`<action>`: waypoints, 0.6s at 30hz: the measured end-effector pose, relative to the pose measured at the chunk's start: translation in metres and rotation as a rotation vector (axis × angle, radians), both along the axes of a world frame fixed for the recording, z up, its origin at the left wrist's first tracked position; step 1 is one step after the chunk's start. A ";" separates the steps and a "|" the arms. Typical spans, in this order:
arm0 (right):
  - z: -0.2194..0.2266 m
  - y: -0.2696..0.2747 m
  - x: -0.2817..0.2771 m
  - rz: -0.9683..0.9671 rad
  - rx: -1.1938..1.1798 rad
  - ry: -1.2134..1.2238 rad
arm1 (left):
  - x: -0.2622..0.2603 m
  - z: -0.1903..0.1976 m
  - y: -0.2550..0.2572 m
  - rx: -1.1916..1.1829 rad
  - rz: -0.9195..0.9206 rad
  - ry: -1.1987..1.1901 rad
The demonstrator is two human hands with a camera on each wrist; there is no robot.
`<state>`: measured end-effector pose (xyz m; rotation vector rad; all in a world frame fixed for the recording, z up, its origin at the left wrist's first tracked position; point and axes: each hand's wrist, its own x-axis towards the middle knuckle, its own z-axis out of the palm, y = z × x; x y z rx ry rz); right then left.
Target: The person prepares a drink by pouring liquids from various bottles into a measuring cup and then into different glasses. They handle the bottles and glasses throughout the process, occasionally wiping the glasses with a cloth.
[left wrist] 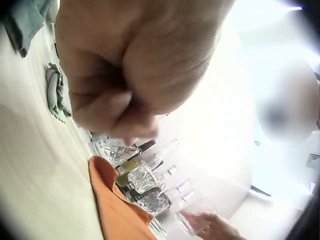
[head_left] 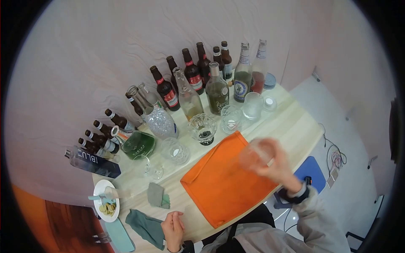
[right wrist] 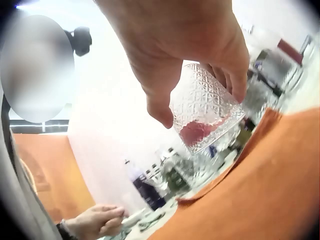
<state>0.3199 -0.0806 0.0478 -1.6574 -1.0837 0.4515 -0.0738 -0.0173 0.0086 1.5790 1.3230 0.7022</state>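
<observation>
My right hand point(head_left: 276, 166) holds a cut-patterned glass point(right wrist: 207, 107) by its sides, above the orange cloth point(head_left: 228, 181); in the right wrist view the glass is tilted, with something pink-red low in it. Thumb and fingers lie on opposite sides of it. Blur covers this hand in the head view. My left hand point(head_left: 173, 230) is at the table's front edge beside the dark green cloth point(head_left: 145, 227), its fingers loosely curled with nothing seen in them. The left wrist view shows the same hand point(left wrist: 135, 65) close up.
Brown bottles point(head_left: 166, 90) line the back, with clear and green bottles point(head_left: 139, 143) before them. Several glasses point(head_left: 175, 151) stand in front. A white plate point(head_left: 110, 215) with sliced food, a grey-green cloth point(head_left: 157, 196) and a blue box-shaped bottle point(head_left: 95, 163) are at the left. A blue stool point(head_left: 310, 173) stands right.
</observation>
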 end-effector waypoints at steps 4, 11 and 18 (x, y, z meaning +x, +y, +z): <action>-0.005 0.026 0.110 -0.181 0.184 -0.071 | 0.001 -0.004 0.004 0.048 0.045 0.054; -0.040 0.108 0.219 -0.435 0.065 -0.219 | -0.011 -0.029 0.006 0.104 0.218 -0.043; -0.052 0.128 0.227 -0.398 -0.041 -0.234 | -0.003 -0.017 0.006 0.222 0.178 0.079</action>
